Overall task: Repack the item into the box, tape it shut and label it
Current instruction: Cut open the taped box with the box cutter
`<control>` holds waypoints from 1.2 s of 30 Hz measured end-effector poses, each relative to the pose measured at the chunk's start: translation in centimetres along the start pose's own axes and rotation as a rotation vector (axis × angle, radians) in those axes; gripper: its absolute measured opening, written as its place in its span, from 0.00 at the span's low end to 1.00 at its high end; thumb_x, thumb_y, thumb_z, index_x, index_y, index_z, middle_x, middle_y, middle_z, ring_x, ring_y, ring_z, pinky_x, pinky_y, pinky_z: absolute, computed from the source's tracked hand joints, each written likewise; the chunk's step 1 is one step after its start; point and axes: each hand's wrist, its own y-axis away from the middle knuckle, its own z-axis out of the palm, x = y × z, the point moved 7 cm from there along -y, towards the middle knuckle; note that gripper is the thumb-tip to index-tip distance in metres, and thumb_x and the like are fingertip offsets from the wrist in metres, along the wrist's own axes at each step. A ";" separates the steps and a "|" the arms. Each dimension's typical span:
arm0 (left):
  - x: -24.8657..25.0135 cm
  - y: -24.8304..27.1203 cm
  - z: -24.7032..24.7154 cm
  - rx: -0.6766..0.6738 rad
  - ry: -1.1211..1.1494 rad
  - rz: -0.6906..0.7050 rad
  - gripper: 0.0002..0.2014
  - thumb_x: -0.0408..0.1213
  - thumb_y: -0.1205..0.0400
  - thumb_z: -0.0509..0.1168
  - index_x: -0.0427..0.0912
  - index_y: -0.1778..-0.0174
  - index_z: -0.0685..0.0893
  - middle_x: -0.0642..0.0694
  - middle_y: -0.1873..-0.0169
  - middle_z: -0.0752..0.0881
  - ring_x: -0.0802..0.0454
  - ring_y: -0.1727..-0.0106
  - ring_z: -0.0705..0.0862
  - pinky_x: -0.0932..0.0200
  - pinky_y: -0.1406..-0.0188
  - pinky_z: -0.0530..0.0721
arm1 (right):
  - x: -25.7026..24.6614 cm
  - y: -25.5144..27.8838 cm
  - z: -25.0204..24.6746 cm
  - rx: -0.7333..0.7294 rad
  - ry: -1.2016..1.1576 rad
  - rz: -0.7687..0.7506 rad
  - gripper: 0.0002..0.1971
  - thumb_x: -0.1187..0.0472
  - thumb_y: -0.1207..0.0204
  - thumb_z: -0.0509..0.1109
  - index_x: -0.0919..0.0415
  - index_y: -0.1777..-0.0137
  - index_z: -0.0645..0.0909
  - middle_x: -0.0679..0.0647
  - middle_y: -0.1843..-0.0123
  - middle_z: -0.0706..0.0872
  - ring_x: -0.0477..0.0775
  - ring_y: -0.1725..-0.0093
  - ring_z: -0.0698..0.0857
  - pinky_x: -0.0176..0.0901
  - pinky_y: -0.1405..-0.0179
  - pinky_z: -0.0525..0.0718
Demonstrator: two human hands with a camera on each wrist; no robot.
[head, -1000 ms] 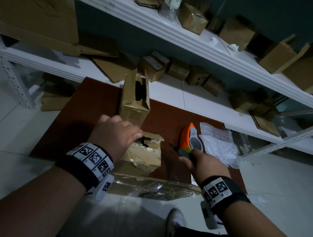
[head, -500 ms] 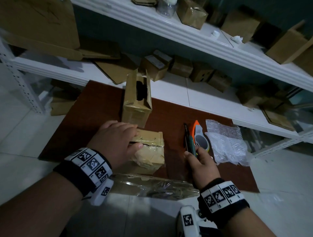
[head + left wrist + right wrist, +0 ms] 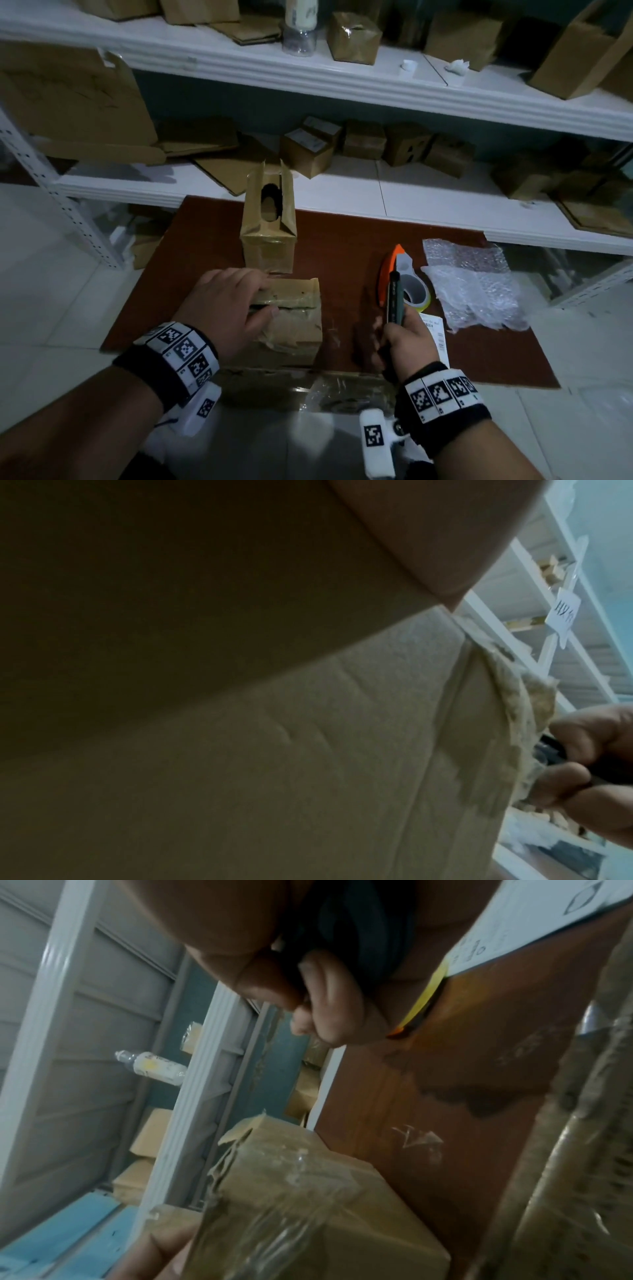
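Observation:
A small brown cardboard box (image 3: 291, 329) (image 3: 308, 1191) (image 3: 308, 750) wrapped in old tape lies on the reddish-brown mat (image 3: 342, 246). My left hand (image 3: 226, 308) lies flat over its top and presses the flaps down. My right hand (image 3: 404, 342) is to the right of the box and grips a slim dark green utility knife (image 3: 394, 301) that points away from me. Beyond the knife lies an orange tape dispenser (image 3: 390, 270) with its roll. A white printed label (image 3: 436, 335) lies under the right hand's far side. What the box holds is hidden.
A second, taller box (image 3: 269, 222) stands open just behind the first. Bubble wrap (image 3: 472, 287) lies at the mat's right. A flattened, taped cardboard sheet (image 3: 308, 387) lies along the near edge. White shelves (image 3: 376, 192) with several boxes run behind.
The left hand has pushed the crumpled raised flap down flat onto the box. The right hand has drawn back from the tape dispenser toward me, with the knife in it.

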 end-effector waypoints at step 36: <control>2.0 0.1 -0.8 -0.016 -0.037 -0.037 0.18 0.59 0.20 0.63 0.58 0.37 0.78 0.61 0.40 0.81 0.59 0.39 0.78 0.54 0.31 0.74 | 0.2 -3.7 -2.7 0.225 0.906 -0.196 0.21 0.38 0.27 0.75 0.53 0.51 0.75 0.51 0.54 0.82 0.56 0.53 0.84 0.47 0.56 0.82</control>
